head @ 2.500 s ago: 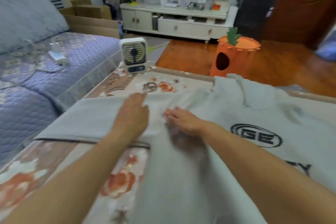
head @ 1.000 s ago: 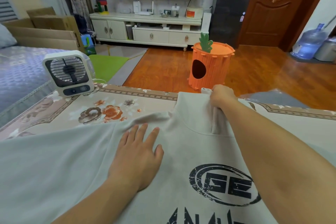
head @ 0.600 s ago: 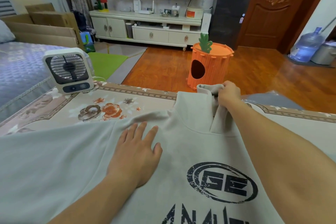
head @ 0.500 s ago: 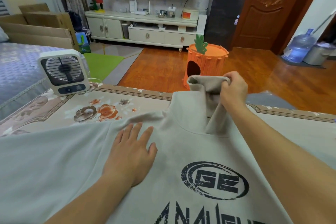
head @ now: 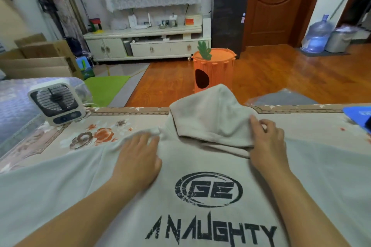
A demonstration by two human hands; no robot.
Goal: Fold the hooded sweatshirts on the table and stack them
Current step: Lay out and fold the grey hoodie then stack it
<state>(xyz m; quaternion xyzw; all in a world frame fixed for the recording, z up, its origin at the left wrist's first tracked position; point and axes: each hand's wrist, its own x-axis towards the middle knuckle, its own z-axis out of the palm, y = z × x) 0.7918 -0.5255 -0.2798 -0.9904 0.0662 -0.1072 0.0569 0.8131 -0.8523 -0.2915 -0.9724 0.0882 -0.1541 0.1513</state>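
My sweatshirt is pale grey with a black circular "GE" logo and black lettering. The tablecloth is beige with orange and brown flowers, and the carrot-shaped bin is orange with green leaves.

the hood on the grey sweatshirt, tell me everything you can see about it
The hood is the same pale grey, soft fleece-like fabric as the sweatshirt, with no print. It lies spread and mostly flat at the far end, its peak reaching the table edge, its lower edge over the neckline. The right hand rests on its right corner; the left hand presses the shoulder beside it.
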